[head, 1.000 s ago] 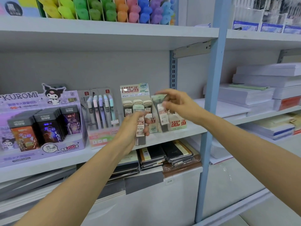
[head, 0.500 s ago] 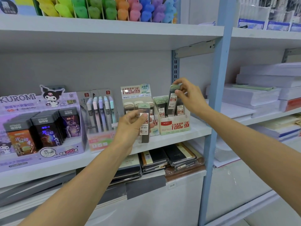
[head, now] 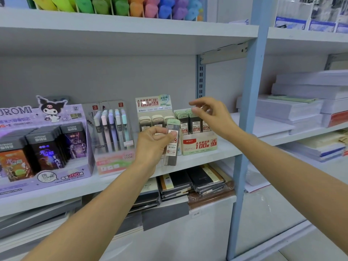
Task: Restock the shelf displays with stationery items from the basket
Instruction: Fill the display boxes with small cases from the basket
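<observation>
Noted left hand [head: 152,144] raised in front of the middle white shelf board [head: 226,149], thumb and curled fingers pinching a slim clear plastic lead case [head: 171,147] with a pale green cap. Found the lead case upright in the air just before the shelf edge, with dark leads visible in its lower half and a white barcode label facing the camera.

Recorded right hand [head: 212,117] poised over a white-and-green cardboard display box [head: 199,146] printed "2B 0.7", with fingers loosely bent and thumb and forefinger apart. Saw nothing in its grasp; fingertips blurred. Saw rows of matching green-capped cases [head: 189,119] standing upright in that box, directly beneath the right hand. Could not tell whether touched.

Logged a cream display box with a tall header card [head: 153,105] printed "2B 0.5" just left of the 0.7 box, partly hidden behind the left hand and the held case.

Also logged on the same shelf, further left:
- a clear pack of pastel mechanical pencils [head: 111,129]
- a purple Kuromi cardboard display [head: 43,147] of dark boxes

Noted elsewhere:
- coloured highlighters [head: 120,6] on the shelf above
- stacked dark notebooks [head: 188,182] on the shelf below
- a blue steel upright [head: 252,91] at the right end of the bay
- white paper stacks [head: 290,108] in the next bay
</observation>
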`<state>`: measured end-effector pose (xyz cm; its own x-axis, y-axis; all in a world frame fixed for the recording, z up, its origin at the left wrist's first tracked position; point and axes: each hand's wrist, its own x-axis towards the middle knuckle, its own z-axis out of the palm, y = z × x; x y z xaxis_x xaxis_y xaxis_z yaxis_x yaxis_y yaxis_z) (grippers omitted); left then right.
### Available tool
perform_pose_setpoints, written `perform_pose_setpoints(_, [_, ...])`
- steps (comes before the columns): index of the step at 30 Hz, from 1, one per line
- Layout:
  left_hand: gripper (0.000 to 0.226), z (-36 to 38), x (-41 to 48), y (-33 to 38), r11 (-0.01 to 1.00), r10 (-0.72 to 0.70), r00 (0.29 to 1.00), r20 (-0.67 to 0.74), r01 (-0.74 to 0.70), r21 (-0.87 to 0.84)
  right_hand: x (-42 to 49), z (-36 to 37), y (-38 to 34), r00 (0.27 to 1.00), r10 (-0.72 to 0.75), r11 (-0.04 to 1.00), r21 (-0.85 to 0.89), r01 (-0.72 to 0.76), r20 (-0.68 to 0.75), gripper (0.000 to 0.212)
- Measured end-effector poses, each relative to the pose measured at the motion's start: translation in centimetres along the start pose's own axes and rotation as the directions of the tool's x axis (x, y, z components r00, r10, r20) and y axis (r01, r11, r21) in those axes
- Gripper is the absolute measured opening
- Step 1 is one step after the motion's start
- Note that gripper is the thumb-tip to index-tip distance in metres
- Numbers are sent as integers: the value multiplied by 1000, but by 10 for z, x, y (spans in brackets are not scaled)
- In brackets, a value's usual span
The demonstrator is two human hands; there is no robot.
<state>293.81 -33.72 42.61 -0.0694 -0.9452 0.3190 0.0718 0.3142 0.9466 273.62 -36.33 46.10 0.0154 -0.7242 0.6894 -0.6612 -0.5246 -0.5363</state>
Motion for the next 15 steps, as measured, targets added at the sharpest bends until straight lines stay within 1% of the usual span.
perform_pose_setpoints(2, [15,7,0,1,999,41,999,10,-41,8,-8,3,-12,983,-23,974,225,-19,183,24])
perform_pose_setpoints(3, [15,11,0,1,998,59,998,19,-60,23,-12,5,-15,963,-46,955,296,-36,265,21])
perform_pose_setpoints(4, [16,13,0,1,996,78,996,30,-80,39,-13,6,-17,947,-70,941,335,-41,313,18])
perform_pose_setpoints(6, [15,18,1,0,986,131,991,38,-134,102,-13,4,-16,945,-87,932,362,-35,316,13])
perform_pose_setpoints(7, [14,18,1,-1,963,190,981,23,-191,192,-12,0,-14,956,-76,929,369,-36,283,11])
perform_pose_setpoints(8, [14,16,0,-3,902,289,957,12,-277,330,-10,-5,-11,972,-53,927,373,-37,228,10])
perform_pose_setpoints(9, [15,14,-1,-5,793,410,912,32,-373,482,-6,-10,-7,988,-20,929,367,-38,154,10])
perform_pose_setpoints(10, [18,11,-2,-7,645,522,848,93,-464,607,-3,-15,-3,997,12,936,350,-38,76,11])
perform_pose_setpoints(11, [23,8,-3,-10,489,587,787,190,-531,692,1,-19,0,1000,30,945,325,-31,6,12])
perform_pose_setpoints(12, [31,6,-4,-13,343,582,754,305,-568,748,5,-22,2,999,29,956,293,-14,-46,12])
perform_pose_setpoints(13, [40,3,-5,-18,211,525,746,410,-581,786,8,-22,3,997,17,968,252,3,-80,11])
perform_pose_setpoints(14, [49,2,-6,-22,93,444,753,485,-577,811,10,-22,4,996,6,978,207,14,-92,11])
perform_pose_setpoints(15, [56,1,-6,-27,-1,368,765,528,-568,823,11,-20,3,996,-1,986,166,16,-87,11])
